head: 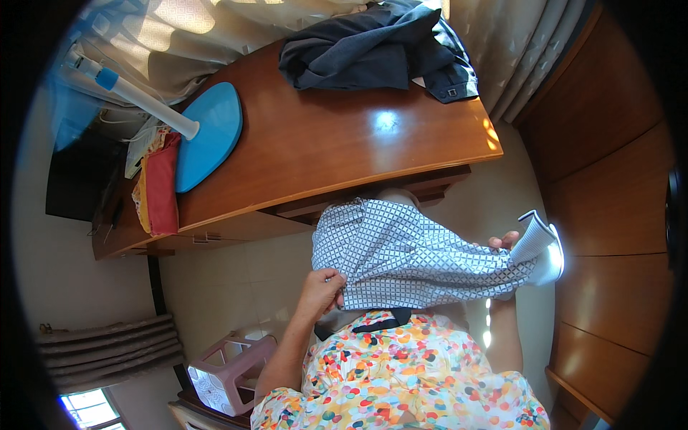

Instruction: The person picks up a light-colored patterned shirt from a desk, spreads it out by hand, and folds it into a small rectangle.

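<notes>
A white-and-dark checked garment [398,252], probably a shirt, is spread across my lap. My left hand [324,290] pinches its left edge between thumb and fingers. Near the opposite end, my right hand [503,240] is mostly under the cloth, only some fingertips showing above it. Beside those fingers a finely striped band [532,236], perhaps a collar, stands up from the fabric. Bright light washes out the cloth there. A dark strip [384,322] lies below the garment against the floral top I wear.
Beyond my knees stands a wooden desk [333,145], its front edge close to the garment. It holds dark folded clothes [371,48], a blue stand base [215,134] with a white pole and a red cloth [162,185]. A plastic stool [226,371] is at lower left, wooden cabinets [602,215] at right.
</notes>
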{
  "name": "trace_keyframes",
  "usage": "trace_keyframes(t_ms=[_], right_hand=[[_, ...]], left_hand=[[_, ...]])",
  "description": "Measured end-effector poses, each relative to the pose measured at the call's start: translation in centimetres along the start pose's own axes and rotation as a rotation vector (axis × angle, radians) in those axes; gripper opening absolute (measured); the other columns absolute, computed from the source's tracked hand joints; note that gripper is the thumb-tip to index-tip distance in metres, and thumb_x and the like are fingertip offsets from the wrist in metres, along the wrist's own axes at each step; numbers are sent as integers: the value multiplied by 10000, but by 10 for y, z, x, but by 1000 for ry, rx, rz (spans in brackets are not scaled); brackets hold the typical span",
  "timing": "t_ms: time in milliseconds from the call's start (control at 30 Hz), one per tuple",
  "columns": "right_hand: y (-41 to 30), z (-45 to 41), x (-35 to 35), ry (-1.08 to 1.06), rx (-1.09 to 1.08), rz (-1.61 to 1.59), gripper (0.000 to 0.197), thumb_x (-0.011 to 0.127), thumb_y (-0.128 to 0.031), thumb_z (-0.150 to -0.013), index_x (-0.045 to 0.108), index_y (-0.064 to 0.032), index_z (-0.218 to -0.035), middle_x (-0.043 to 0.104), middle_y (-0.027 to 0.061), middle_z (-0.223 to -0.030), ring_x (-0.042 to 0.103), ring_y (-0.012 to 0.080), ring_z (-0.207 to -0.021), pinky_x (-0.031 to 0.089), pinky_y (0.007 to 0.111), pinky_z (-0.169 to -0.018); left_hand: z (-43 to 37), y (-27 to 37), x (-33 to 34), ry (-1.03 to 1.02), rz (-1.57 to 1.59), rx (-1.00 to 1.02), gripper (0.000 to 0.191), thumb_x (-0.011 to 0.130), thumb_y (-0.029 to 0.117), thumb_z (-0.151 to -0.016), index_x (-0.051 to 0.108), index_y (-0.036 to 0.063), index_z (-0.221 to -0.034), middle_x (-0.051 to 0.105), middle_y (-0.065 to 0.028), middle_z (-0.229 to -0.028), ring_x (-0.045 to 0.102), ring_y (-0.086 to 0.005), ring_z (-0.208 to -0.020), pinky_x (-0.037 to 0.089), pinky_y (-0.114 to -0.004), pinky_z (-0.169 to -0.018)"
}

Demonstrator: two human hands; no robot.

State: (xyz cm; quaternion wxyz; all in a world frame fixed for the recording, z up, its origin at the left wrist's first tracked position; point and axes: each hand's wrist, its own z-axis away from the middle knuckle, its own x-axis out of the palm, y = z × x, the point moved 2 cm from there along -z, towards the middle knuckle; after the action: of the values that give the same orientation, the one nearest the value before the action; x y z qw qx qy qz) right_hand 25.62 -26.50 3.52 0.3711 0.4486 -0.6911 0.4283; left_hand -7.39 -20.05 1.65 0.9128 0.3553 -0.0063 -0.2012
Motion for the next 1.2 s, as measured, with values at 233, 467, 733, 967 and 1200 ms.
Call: trace_keyframes(t_ms=[233, 467, 733, 967, 1200], right_hand=[[0, 2, 3, 7, -14, 31, 407, 521, -399, -815, 544, -228, -1183, 497, 13, -1233, 437, 297, -1107, 247, 558, -1008], [1, -1, 2, 4, -4, 38, 397, 499, -399, -830, 548, -215, -1178, 505, 12, -1223, 451, 292, -1095, 250, 561, -1005], [-9, -13, 0, -43, -17, 26, 460, 525, -383, -832, 507, -117, -1207, 505, 45, -1205, 459, 279, -1096, 227, 558, -1025], [-17, -58, 18, -277, 178, -26, 480, 643, -242, -786, 476, -78, -1205, 480, 139, -1196, 444, 266, -1138, 355, 503, -972], [-38, -54, -27, 408, -63, 395, 482, 440, -407, -875, 452, -37, -1184, 543, 122, -1124, 511, 274, -1056, 426, 411, -907]], left_hand=[[3, 2, 2, -74, 18, -93, 220, 495, 254, -871, 549, 44, -837, 533, -63, -484, 360, -76, -285, 240, -231, -255], [1, -4, 3, -125, 149, -143, 224, 482, 221, -873, 527, 9, -813, 557, -100, -528, 467, -115, -324, 325, -241, -256], [52, 66, -34, 201, 483, 458, 172, 524, -6, -745, 463, 49, -594, 487, -39, -508, 509, -106, -372, 408, -229, -278], [112, 151, -60, 233, 823, 1139, 199, 492, -92, -742, 540, 22, -899, 444, -10, -552, 497, -75, -448, 410, -179, -364], [118, 176, -98, 415, 470, 1104, 163, 482, 1, -784, 621, -52, -852, 610, -96, -675, 531, -88, -427, 433, -204, -344]])
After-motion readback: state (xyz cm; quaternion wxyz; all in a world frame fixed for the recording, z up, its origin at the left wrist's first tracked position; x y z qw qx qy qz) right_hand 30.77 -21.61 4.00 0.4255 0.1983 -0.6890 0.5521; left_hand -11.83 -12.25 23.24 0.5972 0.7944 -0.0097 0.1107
